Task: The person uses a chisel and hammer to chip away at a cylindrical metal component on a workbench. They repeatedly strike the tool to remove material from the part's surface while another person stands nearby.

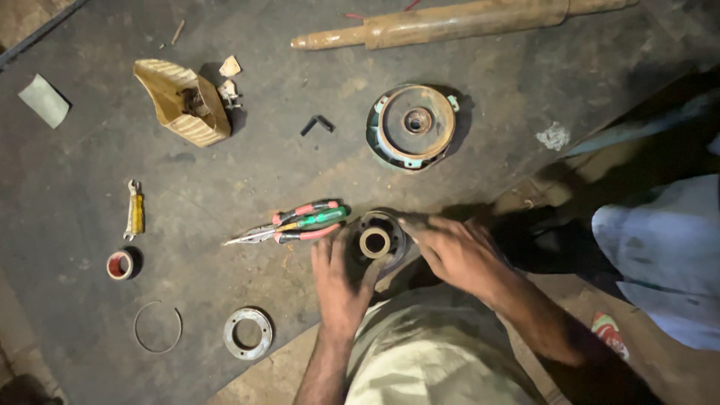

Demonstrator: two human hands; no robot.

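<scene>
Centre-low of frame, on dark floor [225,187]: small round dark metal housing with brass-coloured ring [375,241]. Left hand [341,281] cupped against its side, right hand [454,251] spread over its rim. Risk: slipping, rolling onto red-green pliers [304,221] just left.

Dark, stained workshop floor [225,187], dim light; paler dusty edges

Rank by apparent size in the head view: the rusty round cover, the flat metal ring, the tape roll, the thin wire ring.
1. rusty round cover
2-3. thin wire ring and flat metal ring: look alike, not ranked
4. tape roll
</scene>
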